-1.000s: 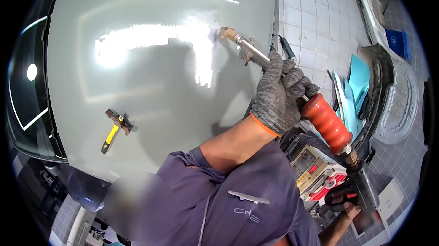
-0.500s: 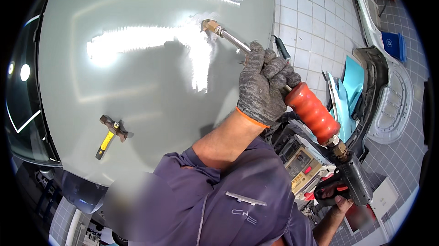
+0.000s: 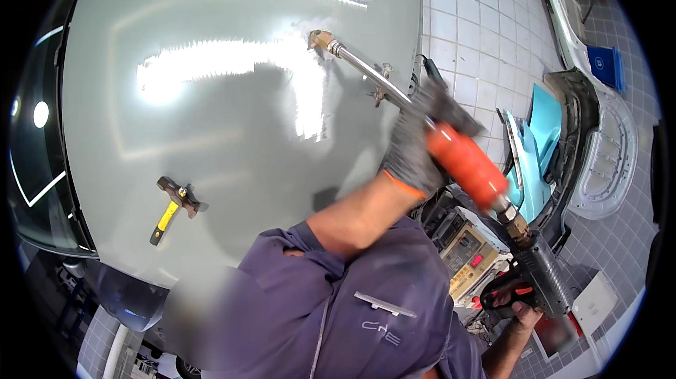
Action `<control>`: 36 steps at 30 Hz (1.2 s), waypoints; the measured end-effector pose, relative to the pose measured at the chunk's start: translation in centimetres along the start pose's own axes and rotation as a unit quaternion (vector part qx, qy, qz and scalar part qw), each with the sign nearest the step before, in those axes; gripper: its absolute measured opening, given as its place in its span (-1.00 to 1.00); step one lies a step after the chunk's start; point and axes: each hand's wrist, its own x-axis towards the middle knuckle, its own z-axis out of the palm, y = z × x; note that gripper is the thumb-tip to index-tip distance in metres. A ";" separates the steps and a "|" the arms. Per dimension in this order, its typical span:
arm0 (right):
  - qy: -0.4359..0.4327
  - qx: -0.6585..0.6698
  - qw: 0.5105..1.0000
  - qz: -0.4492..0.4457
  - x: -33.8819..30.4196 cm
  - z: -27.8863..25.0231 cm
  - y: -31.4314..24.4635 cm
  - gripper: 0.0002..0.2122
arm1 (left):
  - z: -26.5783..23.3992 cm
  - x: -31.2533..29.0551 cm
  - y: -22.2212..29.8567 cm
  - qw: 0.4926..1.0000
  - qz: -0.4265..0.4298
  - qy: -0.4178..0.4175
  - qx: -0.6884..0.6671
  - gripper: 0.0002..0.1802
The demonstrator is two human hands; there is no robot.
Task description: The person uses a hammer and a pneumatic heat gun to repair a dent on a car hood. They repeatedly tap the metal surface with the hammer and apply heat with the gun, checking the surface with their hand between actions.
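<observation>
A dent puller slants across the view. Its brass-coloured tip (image 3: 320, 39) touches the bright sanded metal of a grey-green car panel (image 3: 211, 238). A steel rod (image 3: 373, 76) runs from the tip through a ribbed red sliding weight (image 3: 468, 164) to a black pistol-grip gun (image 3: 546, 273). My left hand (image 3: 415, 136), in a grey knit glove with an orange cuff, is at the rod and the weight's upper end; its fingers are smeared by motion. My bare right hand (image 3: 527, 314) is closed on the gun's grip, with the fingers partly hidden.
On the panel lies a hammer (image 3: 169, 211) with a yellow-and-black handle. A beige control box (image 3: 468, 259) stands below the puller. Turquoise body parts (image 3: 539, 146), a loose car panel (image 3: 612, 146) and a blue bin (image 3: 605, 67) are at right. A windscreen (image 3: 42, 160) borders the left.
The red weight has slid up along the rod toward the tip. My left hand has shifted slightly down and right, baring more of the rod. Right hand and tip stay in place.
</observation>
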 end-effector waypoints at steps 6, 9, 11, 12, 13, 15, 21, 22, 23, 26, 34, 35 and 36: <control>0.011 0.070 0.996 0.062 -0.1 0.8 0.7 -0.49 | -1.1 0.5 0.0 0.975 0.024 0.064 0.211 -0.81; -0.015 0.020 0.999 0.026 -0.4 0.7 0.6 -0.56 | 1.5 0.5 4.3 0.990 -0.012 0.141 -0.028 -0.47; 0.006 -0.105 0.993 -0.061 -1.6 0.5 1.8 -0.58 | -0.4 1.0 4.0 0.984 -0.058 -0.102 -0.135 -0.44; -0.016 -0.391 0.895 -0.213 -1.2 -0.3 1.2 -0.58 | -2.0 1.1 4.0 0.955 -0.075 -0.221 -0.182 -0.42; -0.048 -0.491 0.821 -0.287 -1.1 -0.8 0.7 -0.58 | -3.6 1.1 3.9 0.959 -0.072 -0.209 -0.178 -0.42; -0.076 -0.594 0.704 -0.382 -0.9 -1.2 -0.9 -0.58 | -7.4 0.8 3.8 0.966 -0.074 -0.171 -0.181 -0.42; -0.010 -0.050 0.998 -0.032 -2.5 -3.5 -0.1 -0.59 | 1.9 -3.8 -0.5 0.991 -0.085 0.080 -0.069 -0.52; -0.008 -0.020 1.000 -0.018 -2.4 -3.7 0.1 -0.59 | 0.7 -2.7 -1.1 0.990 -0.090 0.044 -0.094 -0.54; -0.009 -0.001 1.000 -0.011 -2.3 -3.7 0.4 -0.59 | 0.3 -2.3 -1.1 0.991 -0.087 0.049 -0.089 -0.54; -0.017 -0.001 1.000 -0.011 -2.1 -4.2 0.6 -0.60 | -0.3 -1.4 -1.3 0.994 -0.067 0.044 -0.077 -0.49; -0.013 0.007 1.000 0.004 -1.0 -3.2 1.1 -0.61 | -0.6 0.3 0.4 0.991 -0.068 0.040 -0.104 -0.48; -0.012 0.006 1.000 0.005 -0.8 -3.2 1.1 -0.61 | -1.2 0.5 0.5 0.991 -0.068 0.031 -0.111 -0.52; -0.011 0.008 1.000 0.008 -0.8 -3.0 1.0 -0.61 | -1.6 0.6 0.6 0.990 -0.068 0.024 -0.120 -0.56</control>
